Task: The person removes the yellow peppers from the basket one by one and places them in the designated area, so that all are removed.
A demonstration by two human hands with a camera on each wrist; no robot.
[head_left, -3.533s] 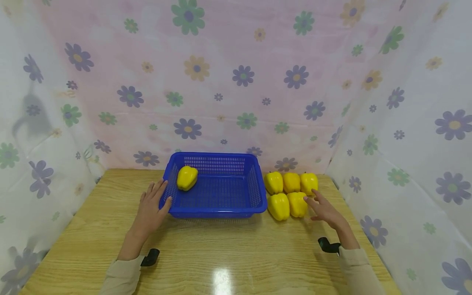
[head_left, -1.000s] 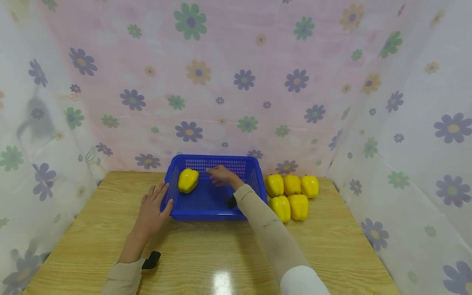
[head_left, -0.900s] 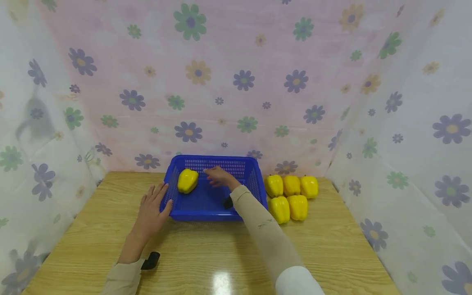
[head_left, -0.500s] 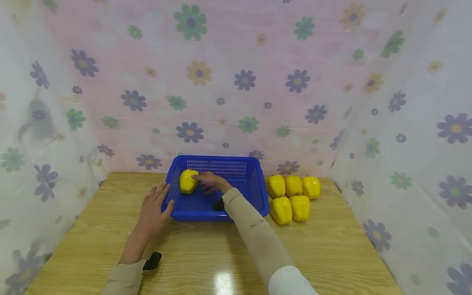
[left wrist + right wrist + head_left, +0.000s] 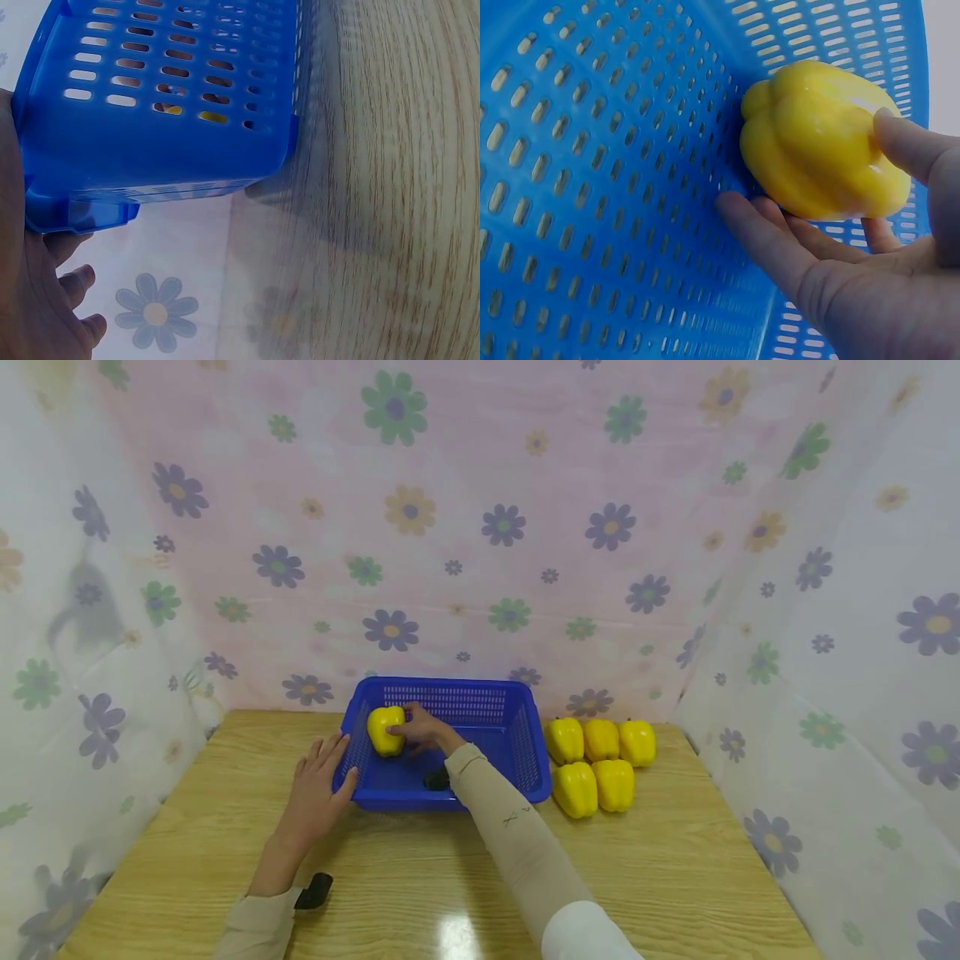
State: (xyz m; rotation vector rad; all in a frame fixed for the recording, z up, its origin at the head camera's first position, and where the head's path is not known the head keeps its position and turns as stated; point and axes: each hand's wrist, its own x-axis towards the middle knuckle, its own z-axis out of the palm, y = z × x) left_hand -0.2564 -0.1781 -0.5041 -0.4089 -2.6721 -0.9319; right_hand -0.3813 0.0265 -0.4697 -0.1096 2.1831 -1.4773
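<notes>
A yellow bell pepper sits at the left end inside a blue slotted plastic basket. My right hand reaches into the basket and grips this pepper from its right side. In the right wrist view, the thumb presses on the pepper while the other fingers lie along its lower side. My left hand rests against the basket's left rim, fingers extended. The left wrist view has that hand beside the basket's wall, partly out of frame.
Several more yellow bell peppers stand in two rows on the wooden table, just right of the basket. Flower-printed cloth closes off the back and both sides. Each wrist carries a black camera mount.
My right hand has come from the peppers on the right into the basket, then moved left and taken hold of the pepper there, which is turned slightly. My left hand stays on the rim.
</notes>
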